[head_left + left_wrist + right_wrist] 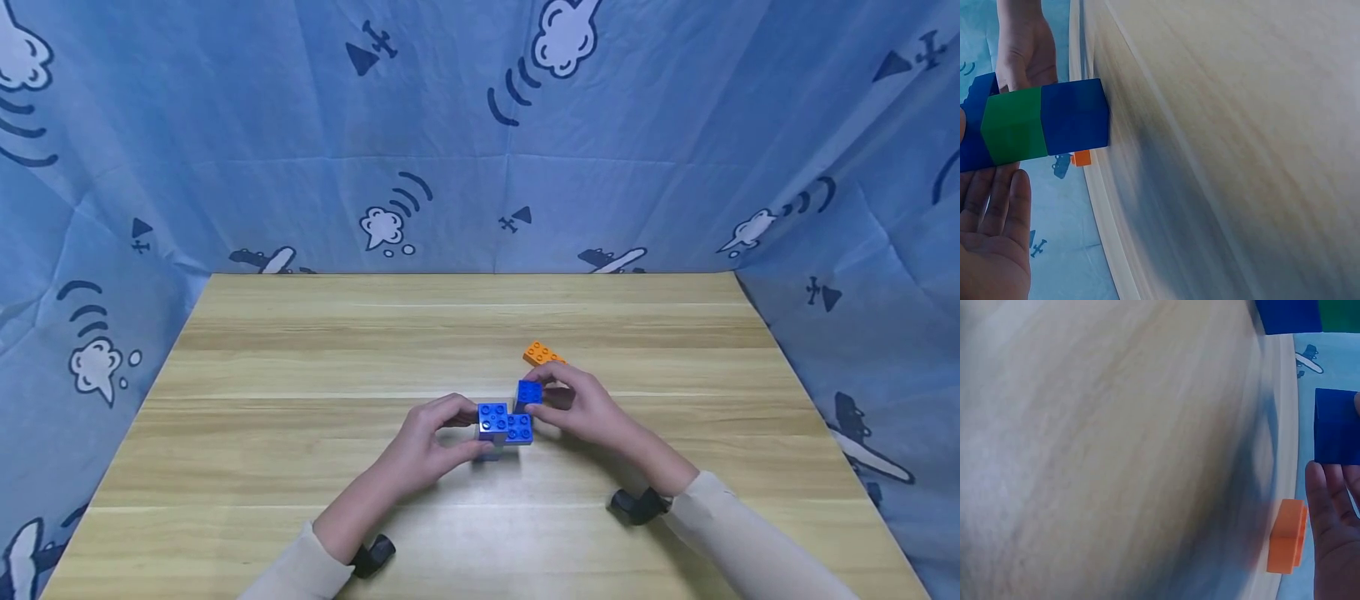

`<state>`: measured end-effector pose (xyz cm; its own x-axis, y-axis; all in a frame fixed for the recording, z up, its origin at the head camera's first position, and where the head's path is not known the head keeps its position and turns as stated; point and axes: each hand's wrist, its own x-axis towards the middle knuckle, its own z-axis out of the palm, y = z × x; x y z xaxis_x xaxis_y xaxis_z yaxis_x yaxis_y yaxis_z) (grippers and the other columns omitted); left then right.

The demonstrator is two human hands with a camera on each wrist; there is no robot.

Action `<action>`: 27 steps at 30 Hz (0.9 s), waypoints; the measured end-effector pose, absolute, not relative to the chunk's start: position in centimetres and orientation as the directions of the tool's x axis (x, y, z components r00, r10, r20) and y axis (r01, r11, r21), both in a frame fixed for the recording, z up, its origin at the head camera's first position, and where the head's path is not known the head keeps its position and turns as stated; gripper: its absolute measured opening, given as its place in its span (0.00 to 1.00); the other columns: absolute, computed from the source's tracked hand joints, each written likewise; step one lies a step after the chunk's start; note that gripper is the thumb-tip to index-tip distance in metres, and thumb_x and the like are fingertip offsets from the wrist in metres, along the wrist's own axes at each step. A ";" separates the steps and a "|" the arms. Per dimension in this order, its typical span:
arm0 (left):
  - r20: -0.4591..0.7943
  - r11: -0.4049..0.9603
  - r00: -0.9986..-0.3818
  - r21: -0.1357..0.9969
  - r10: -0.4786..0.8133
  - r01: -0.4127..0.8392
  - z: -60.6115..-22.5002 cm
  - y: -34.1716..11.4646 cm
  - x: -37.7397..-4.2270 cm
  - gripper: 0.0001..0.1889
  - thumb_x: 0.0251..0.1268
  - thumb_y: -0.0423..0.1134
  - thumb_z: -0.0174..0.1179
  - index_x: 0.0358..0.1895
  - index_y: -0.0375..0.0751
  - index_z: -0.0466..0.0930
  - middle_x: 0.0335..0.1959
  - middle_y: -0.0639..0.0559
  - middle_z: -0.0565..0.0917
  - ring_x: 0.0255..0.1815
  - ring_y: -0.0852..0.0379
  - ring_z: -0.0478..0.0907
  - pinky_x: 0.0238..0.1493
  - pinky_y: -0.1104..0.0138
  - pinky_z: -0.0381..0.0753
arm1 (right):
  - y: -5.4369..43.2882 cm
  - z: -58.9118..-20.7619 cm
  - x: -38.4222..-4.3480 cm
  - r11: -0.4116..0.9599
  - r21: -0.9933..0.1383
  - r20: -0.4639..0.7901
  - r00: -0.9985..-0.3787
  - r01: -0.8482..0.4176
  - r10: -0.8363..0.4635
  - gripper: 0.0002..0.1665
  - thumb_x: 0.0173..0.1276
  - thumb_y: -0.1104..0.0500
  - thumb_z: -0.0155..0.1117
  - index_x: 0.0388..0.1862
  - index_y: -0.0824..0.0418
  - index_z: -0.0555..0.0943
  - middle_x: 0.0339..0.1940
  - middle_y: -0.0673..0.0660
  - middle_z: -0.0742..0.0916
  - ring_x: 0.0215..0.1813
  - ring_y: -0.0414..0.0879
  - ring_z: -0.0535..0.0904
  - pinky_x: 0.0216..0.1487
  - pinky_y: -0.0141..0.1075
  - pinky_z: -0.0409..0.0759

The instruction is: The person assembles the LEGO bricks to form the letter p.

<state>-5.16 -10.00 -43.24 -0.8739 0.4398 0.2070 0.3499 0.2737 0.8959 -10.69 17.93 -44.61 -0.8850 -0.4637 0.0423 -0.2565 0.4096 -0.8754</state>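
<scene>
My left hand (438, 437) holds a stack of building bricks between thumb and fingers. A blue brick (492, 416) tops it, and a studded blue part (519, 428) sticks out on its right. In the left wrist view a green brick (1015, 125) sits between blue ones, with a blue brick (1075, 117) at the table end. Whether the stack touches the table I cannot tell. My right hand (581, 407) pinches a separate blue brick (529, 392), just behind and right of the stack. The right wrist view shows this blue brick (1337, 427) apart from the stack.
An orange brick (542, 352) lies on the wooden table (300, 358), beyond my right hand and partly covered by it. Blue patterned cloth (450, 100) hangs behind the table and at its sides. Each wrist wears a black camera (637, 506).
</scene>
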 end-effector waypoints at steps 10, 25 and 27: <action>0.214 0.250 -0.869 0.902 0.447 0.351 -43.6 -9.6 -5.3 0.15 0.63 0.37 0.75 0.50 0.42 0.84 0.49 0.49 0.90 0.53 0.52 0.90 0.61 0.64 0.88 | 18.6 -43.2 -10.0 0.438 -0.854 0.088 -0.909 -0.279 -0.408 0.21 0.64 0.64 0.78 0.56 0.60 0.83 0.52 0.57 0.87 0.57 0.50 0.85 0.63 0.49 0.88; 0.230 0.248 -0.871 0.899 0.433 0.361 -43.5 -9.9 -5.1 0.14 0.63 0.36 0.75 0.49 0.42 0.85 0.48 0.49 0.91 0.52 0.52 0.90 0.60 0.63 0.89 | 18.2 -41.0 -9.1 0.373 -0.843 0.207 -0.873 -0.388 -0.442 0.22 0.63 0.68 0.77 0.56 0.61 0.84 0.51 0.57 0.88 0.52 0.36 0.83 0.59 0.28 0.86; 0.234 0.247 -0.871 0.898 0.432 0.364 -43.5 -9.9 -5.1 0.14 0.62 0.36 0.75 0.49 0.42 0.85 0.48 0.49 0.91 0.52 0.52 0.90 0.60 0.63 0.89 | 18.2 -40.8 -9.0 0.364 -0.840 0.220 -0.867 -0.401 -0.447 0.22 0.63 0.69 0.77 0.56 0.61 0.84 0.50 0.57 0.88 0.52 0.35 0.83 0.59 0.27 0.86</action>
